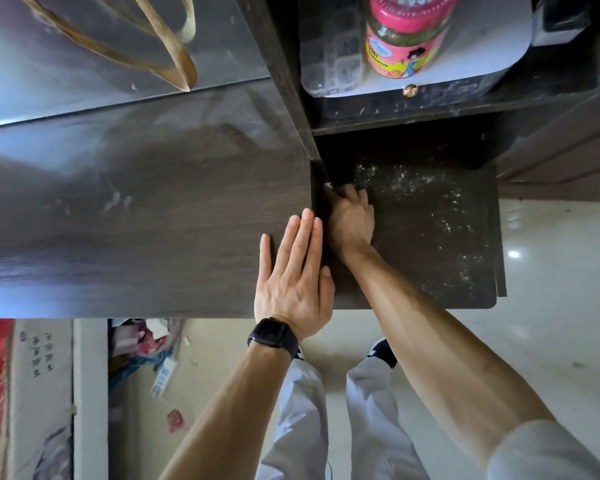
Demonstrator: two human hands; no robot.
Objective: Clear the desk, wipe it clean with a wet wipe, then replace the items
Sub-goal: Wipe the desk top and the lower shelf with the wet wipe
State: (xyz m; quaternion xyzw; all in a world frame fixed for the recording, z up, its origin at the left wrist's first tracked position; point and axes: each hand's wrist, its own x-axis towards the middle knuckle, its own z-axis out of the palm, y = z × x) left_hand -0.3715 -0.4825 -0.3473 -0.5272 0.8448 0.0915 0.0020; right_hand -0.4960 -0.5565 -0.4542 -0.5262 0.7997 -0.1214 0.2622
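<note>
**A:** Where are the hands?

**B:** In the head view, the left hand (293, 275), with a dark watch (272, 336) on its wrist, lies flat and released, fingers straight, palm down on the dark wooden desk (146, 216) at its right edge. Just beside it, past that edge and a step lower, the right hand (349, 220) presses down on a lower shelf (430, 237), fingers curled over a wet wipe (327, 186). Only a small white corner of the wipe shows at the fingertips, so the grip itself is mostly hidden.

**A:** How far along is the cleaning?

**B:** I judge it mid-wipe. The desk surface ahead of the left hand is bare of items, though faint smudges show on it. The shelf beyond and to the right of the right hand is scattered with pale dust and crumbs, so that part is not yet clean.

**A:** And what remains?

**B:** Probably finishing this shelf, then replacing the items. Farther ahead of the right hand, on a higher shelf, stands a pink-lidded jar (404, 36). Ahead of the left hand, well apart, lie tan bag handles (174, 64).
</note>
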